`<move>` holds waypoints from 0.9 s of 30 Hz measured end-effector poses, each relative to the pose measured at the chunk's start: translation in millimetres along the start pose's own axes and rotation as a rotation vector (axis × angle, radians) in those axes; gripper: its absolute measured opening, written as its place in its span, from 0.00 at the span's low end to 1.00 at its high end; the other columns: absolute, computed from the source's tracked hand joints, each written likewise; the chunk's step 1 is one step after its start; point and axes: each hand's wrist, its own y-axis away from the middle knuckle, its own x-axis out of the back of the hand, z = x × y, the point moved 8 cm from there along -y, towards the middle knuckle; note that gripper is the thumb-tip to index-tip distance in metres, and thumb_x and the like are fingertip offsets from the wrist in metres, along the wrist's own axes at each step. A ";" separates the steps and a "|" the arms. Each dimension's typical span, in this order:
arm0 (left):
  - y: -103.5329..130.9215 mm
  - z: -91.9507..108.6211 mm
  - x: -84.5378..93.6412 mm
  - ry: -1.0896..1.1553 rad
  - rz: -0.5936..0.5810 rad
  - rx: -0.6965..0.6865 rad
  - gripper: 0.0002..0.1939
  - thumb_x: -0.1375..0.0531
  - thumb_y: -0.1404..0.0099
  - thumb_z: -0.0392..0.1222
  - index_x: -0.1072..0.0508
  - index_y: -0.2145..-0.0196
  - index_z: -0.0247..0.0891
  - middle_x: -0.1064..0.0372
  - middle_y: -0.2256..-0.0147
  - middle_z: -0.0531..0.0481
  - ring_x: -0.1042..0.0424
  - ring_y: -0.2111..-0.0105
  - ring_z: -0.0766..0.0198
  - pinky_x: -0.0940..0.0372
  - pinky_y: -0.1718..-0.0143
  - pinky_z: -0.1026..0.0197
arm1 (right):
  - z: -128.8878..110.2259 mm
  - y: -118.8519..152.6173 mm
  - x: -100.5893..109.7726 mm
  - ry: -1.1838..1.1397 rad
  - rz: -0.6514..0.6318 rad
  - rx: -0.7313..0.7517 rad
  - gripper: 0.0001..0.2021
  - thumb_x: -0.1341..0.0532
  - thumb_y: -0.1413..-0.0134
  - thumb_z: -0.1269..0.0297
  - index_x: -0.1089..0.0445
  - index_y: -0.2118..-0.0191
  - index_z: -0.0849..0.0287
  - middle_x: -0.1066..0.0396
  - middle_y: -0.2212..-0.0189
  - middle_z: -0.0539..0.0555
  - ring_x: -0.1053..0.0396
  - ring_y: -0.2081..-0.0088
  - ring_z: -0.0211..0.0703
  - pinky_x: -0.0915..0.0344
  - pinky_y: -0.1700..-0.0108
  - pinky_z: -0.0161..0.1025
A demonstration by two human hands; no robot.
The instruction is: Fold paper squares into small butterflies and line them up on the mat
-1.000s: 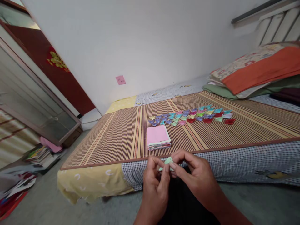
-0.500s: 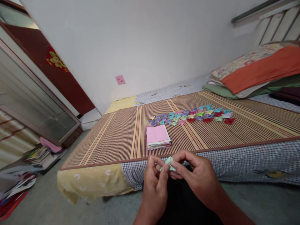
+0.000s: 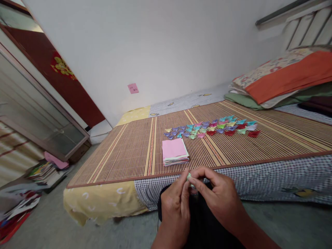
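Just off the bed's front edge, a small piece of folded light green paper [image 3: 189, 175] is pinched between my two hands, mostly covered by the fingers. My left hand [image 3: 175, 204] is closed on its left side, fingers pressed together and pointing up. From the right, the thumb and index finger of my right hand [image 3: 216, 193] grip it. A stack of square paper [image 3: 175, 148], pink sheet uppermost, lies on the mat beyond my hands. Behind it are rows of small folded paper figures [image 3: 221, 126] in many colours.
A striped mat [image 3: 124, 148] covers the bed, with checked and yellow cloth [image 3: 103, 200] hanging over its front. Pillows [image 3: 290, 77] are piled at the right. On the left stand a glass-fronted cabinet [image 3: 49, 103] and piled books [image 3: 43, 173]. A pink note [image 3: 133, 88] is on the wall.
My left hand has turned and its fingers have straightened upward around the green paper, so less of it shows. My right hand keeps its pinch in nearly the same place.
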 end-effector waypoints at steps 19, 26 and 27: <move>2.6 -17.1 -12.8 0.250 -0.096 0.386 0.16 0.44 0.25 0.47 0.22 0.48 0.41 0.19 0.66 0.47 0.24 0.70 0.62 0.31 0.65 0.63 | 1.6 3.5 3.9 0.075 0.076 -0.001 0.05 0.38 0.39 0.65 0.29 0.67 0.56 0.26 0.76 0.48 0.28 0.76 0.38 0.33 0.73 0.32; -1.5 -19.2 -6.5 0.176 -0.099 0.400 0.16 0.44 0.25 0.47 0.25 0.68 0.39 0.23 0.72 0.50 0.25 0.71 0.62 0.35 0.65 0.63 | 23.2 -3.0 3.2 0.013 -0.074 -0.088 0.08 0.40 0.35 0.59 0.27 0.62 0.57 0.23 0.70 0.51 0.24 0.66 0.44 0.30 0.63 0.36; -0.7 -22.6 -4.5 0.192 -0.068 0.426 0.16 0.44 0.25 0.48 0.25 0.67 0.39 0.23 0.71 0.50 0.25 0.71 0.61 0.35 0.65 0.63 | 26.3 -3.8 3.0 -0.007 -0.120 -0.109 0.11 0.42 0.33 0.57 0.27 0.61 0.57 0.23 0.69 0.51 0.25 0.65 0.43 0.31 0.62 0.37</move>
